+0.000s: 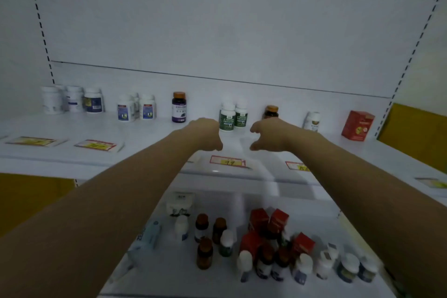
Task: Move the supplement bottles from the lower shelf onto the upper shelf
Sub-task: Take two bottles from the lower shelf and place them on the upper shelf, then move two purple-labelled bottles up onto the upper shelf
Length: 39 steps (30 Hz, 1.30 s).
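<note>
1. Head view: we see both bare arms stretched out to the white upper shelf [157, 133]. The left grip [206, 134] and the right grip [268, 134] hover just above its surface, near each other but apart.
2. The right grip is spread like a claw, thumb and fingers apart, and holds nothing. The left grip's fingers bend down behind the back of the hand. We see no bottle in it, but we cannot tell how it is set.
3. Between the two grips and just beyond them stands a pair of white-capped, green-labelled bottles [233, 117], upright and side by side.
4. Directly behind the right grip is an amber bottle with an orange cap [271, 112]. A purple bottle with an orange cap [179, 107] stands beyond the left grip, to its left, and farther left are groups of white plastic bottles [72, 99].
5. We judge the task partly done, with roughly a dozen bottles already up.
6. Below and nearer than both grips, the white lower shelf [169, 278] carries a crowded cluster of brown and white-capped bottles [204, 253] among red cartons [268, 220], so many bottles are left.
</note>
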### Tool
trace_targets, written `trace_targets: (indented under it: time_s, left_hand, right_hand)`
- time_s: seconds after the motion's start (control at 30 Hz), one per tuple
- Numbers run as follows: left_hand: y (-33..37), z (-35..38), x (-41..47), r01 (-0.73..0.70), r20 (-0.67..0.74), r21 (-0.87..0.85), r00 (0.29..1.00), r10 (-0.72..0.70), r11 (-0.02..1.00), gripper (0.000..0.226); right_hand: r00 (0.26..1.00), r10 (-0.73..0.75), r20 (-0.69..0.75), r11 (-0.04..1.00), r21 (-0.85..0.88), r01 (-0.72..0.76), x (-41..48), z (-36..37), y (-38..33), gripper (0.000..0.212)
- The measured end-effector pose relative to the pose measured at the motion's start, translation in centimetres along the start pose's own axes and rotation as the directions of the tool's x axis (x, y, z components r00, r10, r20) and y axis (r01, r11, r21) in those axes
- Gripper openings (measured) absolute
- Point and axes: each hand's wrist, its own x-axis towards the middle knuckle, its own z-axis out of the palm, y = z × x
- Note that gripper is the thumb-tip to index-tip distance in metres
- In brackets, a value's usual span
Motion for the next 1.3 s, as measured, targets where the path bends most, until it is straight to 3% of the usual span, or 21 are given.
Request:
trace_targets:
  time_s: [0.23, 0.37, 0.63, 0.73, 0.8, 0.9, 0.97, 1.3]
  left_hand:
    - [1.4, 0.3, -10.3, -0.204, -0.118, -0.067, 0.974, 0.195, 0.977, 0.042]
    - [2.0, 2.1, -14.4, -0.238, 0.012, -0.172, 0.970, 0.243, 0.956, 0.040]
    - [3.0, 9.5, -17.1, -0.100, 0.286, -0.370, 0.934, 0.216, 0.923, 0.037]
    - [3.9, 13.2, -16.2, -0.031, 0.351, -0.397, 0.918, 0.184, 0.917, 0.008]
    - [4.6, 15.7, -14.9, -0.009, 0.378, -0.385, 0.911, 0.167, 0.923, 0.017]
    - [6.2, 18.8, -12.8, -0.024, 0.416, -0.335, 0.893, 0.170, 0.942, 0.007]
    - [7.3, 20.8, -11.1, -0.049, 0.429, -0.316, 0.884, 0.189, 0.947, 0.017]
    - [9.6, 33.3, -3.5, -0.003, 0.369, -0.197, 0.926, 0.077, 0.980, 0.010]
  right_hand:
    - [0.997, 0.068, -0.048, 0.997, 0.027, -0.066, -9.8, 1.0, -3.0, 0.047]
    - [0.991, 0.130, -0.013, 0.988, 0.080, -0.129, -14.0, 1.7, -3.6, 0.041]
    - [0.962, 0.207, 0.178, 0.965, 0.126, -0.231, -18.2, 8.4, -0.9, 0.038]
    - [0.948, 0.199, 0.247, 0.966, 0.117, -0.233, -18.0, 11.7, 0.9, 0.035]
    - [0.941, 0.185, 0.285, 0.968, 0.112, -0.224, -17.3, 14.4, 2.6, 0.030]
    - [0.926, 0.164, 0.341, 0.967, 0.129, -0.219, -16.1, 18.3, 5.9, 0.026]
    - [0.925, 0.137, 0.355, 0.967, 0.154, -0.202, -15.2, 20.6, 8.1, 0.026]
    - [0.946, 0.085, 0.313, 0.978, 0.157, -0.140, -8.5, 30.4, 15.0, 0.031]
